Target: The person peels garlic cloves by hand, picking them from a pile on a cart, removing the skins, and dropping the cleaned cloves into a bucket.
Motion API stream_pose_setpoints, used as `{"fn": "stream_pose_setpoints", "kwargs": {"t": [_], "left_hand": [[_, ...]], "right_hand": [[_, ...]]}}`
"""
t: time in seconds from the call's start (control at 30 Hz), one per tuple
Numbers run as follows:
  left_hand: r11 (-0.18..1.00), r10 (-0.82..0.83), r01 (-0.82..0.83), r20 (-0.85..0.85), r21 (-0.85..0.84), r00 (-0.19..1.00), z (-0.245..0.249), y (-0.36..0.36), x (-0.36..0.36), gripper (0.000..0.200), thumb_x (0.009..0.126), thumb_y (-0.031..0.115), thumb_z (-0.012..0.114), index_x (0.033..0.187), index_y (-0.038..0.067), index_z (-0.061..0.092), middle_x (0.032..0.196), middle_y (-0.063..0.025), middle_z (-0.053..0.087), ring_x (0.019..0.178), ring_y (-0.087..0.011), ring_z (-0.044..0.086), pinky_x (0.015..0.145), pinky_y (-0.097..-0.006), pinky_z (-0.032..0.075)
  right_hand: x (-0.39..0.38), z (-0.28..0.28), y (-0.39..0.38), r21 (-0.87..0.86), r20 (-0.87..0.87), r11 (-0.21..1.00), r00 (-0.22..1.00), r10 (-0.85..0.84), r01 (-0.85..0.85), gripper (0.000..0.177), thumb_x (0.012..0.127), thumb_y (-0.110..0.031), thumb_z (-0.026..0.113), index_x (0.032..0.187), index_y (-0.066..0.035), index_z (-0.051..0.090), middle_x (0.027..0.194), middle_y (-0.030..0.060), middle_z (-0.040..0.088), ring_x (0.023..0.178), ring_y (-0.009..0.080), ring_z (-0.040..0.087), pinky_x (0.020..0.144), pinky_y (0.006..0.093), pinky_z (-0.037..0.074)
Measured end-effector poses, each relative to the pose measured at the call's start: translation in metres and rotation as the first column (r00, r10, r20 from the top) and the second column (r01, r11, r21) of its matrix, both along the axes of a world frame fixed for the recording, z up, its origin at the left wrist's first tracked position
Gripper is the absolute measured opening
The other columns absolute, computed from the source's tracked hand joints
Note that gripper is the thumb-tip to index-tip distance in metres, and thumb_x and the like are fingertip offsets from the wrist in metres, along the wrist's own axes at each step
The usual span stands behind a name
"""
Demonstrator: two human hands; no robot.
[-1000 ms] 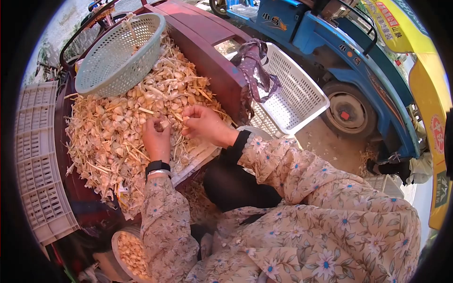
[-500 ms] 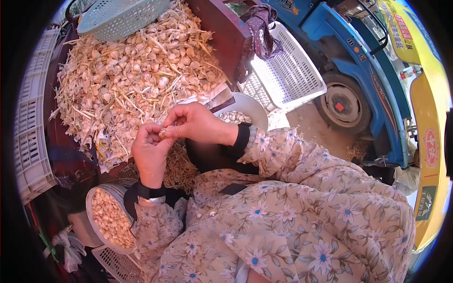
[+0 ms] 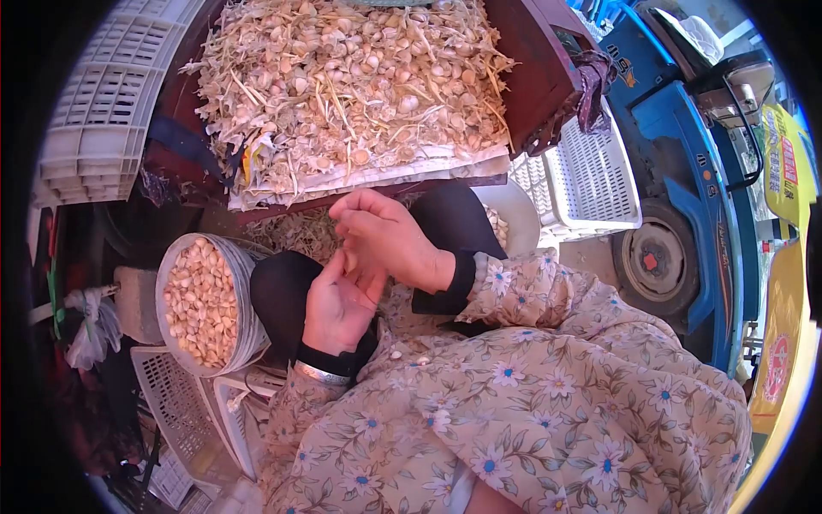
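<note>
Garlic cloves point(image 3: 377, 64) are lying heaped ahead and filling one bucket point(image 3: 246, 295); my left hand point(image 3: 344, 307) is opening palm-up, my right hand point(image 3: 394, 242) curling above, any grip unclear; one knee point(image 3: 454, 218) is half-hiding one bowl point(image 3: 522, 216).

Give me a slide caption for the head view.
Left hand and right hand close together before heaped garlic, with a bucket of cloves nearby.

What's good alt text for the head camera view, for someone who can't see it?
A person's left hand and right hand are close together, in front of a big heap of garlic and dry husks. At left stands a tub of cloves; at right, a white crate and a blue vehicle.
</note>
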State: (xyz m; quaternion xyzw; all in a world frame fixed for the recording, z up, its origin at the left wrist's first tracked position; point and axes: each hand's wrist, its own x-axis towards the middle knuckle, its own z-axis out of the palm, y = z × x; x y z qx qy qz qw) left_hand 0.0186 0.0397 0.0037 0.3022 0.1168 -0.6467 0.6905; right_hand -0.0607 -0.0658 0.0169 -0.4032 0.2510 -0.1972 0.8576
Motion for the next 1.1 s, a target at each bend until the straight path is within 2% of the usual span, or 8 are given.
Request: {"fn": "stream_pose_setpoints", "kwargs": {"t": [0.07, 0.2, 0.27, 0.33, 0.47, 0.6, 0.83, 1.1], "left_hand": [[0.993, 0.064, -0.063, 0.006, -0.102, 0.998, -0.012, 0.010, 0.010, 0.025, 0.093, 0.023, 0.041, 0.110, 0.004, 0.047, 0.109, -0.0082, 0.053, 0.102, -0.0194, 0.053, 0.089, -0.0328, 0.045], [0.967, 0.091, 0.028, 0.450, -0.253, 0.888, -0.028, 0.040, 0.034, 0.031, 0.094, 0.026, 0.038, 0.116, 0.004, 0.041, 0.115, -0.0089, 0.047, 0.109, -0.0195, 0.048, 0.093, -0.0345, 0.042], [0.981, 0.159, -0.101, 0.392, -0.165, 0.906, -0.006, 0.046, 0.043, 0.031, 0.093, 0.024, 0.041, 0.114, 0.002, 0.044, 0.114, -0.0091, 0.048, 0.108, -0.0202, 0.049, 0.090, -0.0321, 0.044], [0.948, 0.163, -0.230, -0.284, -0.220, 0.945, -0.002, 0.068, 0.084, 0.020, 0.094, 0.017, 0.043, 0.104, 0.001, 0.048, 0.097, -0.0081, 0.049, 0.081, -0.0138, 0.052, 0.057, -0.0200, 0.046], [0.852, 0.439, -0.518, 0.642, -0.074, 0.629, 0.006, 0.115, 0.154, 0.022, 0.092, 0.015, 0.049, 0.108, 0.001, 0.051, 0.092, -0.0069, 0.054, 0.077, -0.0109, 0.051, 0.062, -0.0194, 0.044], [0.730, -0.199, -0.657, 0.978, 0.189, 0.060, -0.019, 0.134, 0.222, 0.026, 0.090, 0.015, 0.049, 0.112, 0.002, 0.052, 0.108, -0.0065, 0.055, 0.099, -0.0158, 0.052, 0.088, -0.0304, 0.039], [0.975, 0.172, 0.050, 0.885, -0.214, 0.434, 0.073, -0.014, 0.114, 0.035, 0.092, 0.020, 0.049, 0.120, -0.001, 0.045, 0.111, -0.0143, 0.055, 0.091, -0.0179, 0.056, 0.079, -0.0299, 0.046], [0.409, 0.765, 0.839, 0.636, -0.359, -0.101, 0.206, -0.031, 0.004, 0.060, 0.088, 0.036, 0.052, 0.128, -0.005, 0.035, 0.115, -0.0166, 0.051, 0.081, -0.0163, 0.052, 0.066, -0.0254, 0.042]], "right_hand": [[0.014, -0.005, 0.023, -0.730, 0.100, 0.680, 0.995, 0.017, 0.062, 0.011, 0.086, -0.013, 0.053, 0.089, -0.003, 0.055, 0.082, 0.0043, 0.053, 0.080, 0.0143, 0.053, 0.071, 0.0283, 0.044], [0.035, 0.002, 0.039, -0.831, 0.192, 0.555, 0.957, 0.216, 0.042, 0.014, 0.081, -0.015, 0.057, 0.084, -0.001, 0.057, 0.079, 0.0102, 0.054, 0.074, 0.0233, 0.054, 0.068, 0.0317, 0.044], [0.038, 0.013, 0.034, -0.775, 0.161, 0.628, 0.937, 0.311, -0.075, 0.015, 0.085, -0.017, 0.056, 0.088, -0.002, 0.054, 0.086, 0.0088, 0.053, 0.081, 0.0239, 0.054, 0.073, 0.0314, 0.044], [0.041, 0.007, 0.014, -0.859, 0.181, 0.503, 0.974, 0.136, 0.089, 0.014, 0.083, -0.016, 0.058, 0.088, -0.004, 0.054, 0.087, 0.0090, 0.053, 0.082, 0.0246, 0.055, 0.073, 0.0324, 0.044], [0.020, -0.010, -0.069, -0.988, 0.048, 0.122, 0.937, -0.345, 0.095, 0.014, 0.077, -0.012, 0.061, 0.088, -0.006, 0.055, 0.086, 0.0099, 0.053, 0.083, 0.0278, 0.055, 0.069, 0.0365, 0.045], [0.000, -0.017, -0.147, -0.987, -0.078, -0.064, 0.777, -0.624, -0.150, 0.019, 0.073, -0.013, 0.060, 0.090, -0.006, 0.056, 0.086, 0.0111, 0.054, 0.080, 0.0307, 0.057, 0.066, 0.0406, 0.046], [0.015, -0.042, -0.189, -0.890, -0.327, -0.016, 0.665, -0.671, -0.455, 0.021, 0.066, -0.017, 0.062, 0.081, -0.004, 0.056, 0.088, 0.0133, 0.055, 0.078, 0.0335, 0.058, 0.067, 0.0442, 0.045], [-0.011, -0.024, -0.183, -0.984, -0.175, 0.076, 0.769, -0.615, -0.163, 0.018, 0.067, -0.015, 0.062, 0.080, -0.004, 0.055, 0.073, 0.0137, 0.059, 0.071, 0.0318, 0.058, 0.063, 0.0416, 0.045]]}}
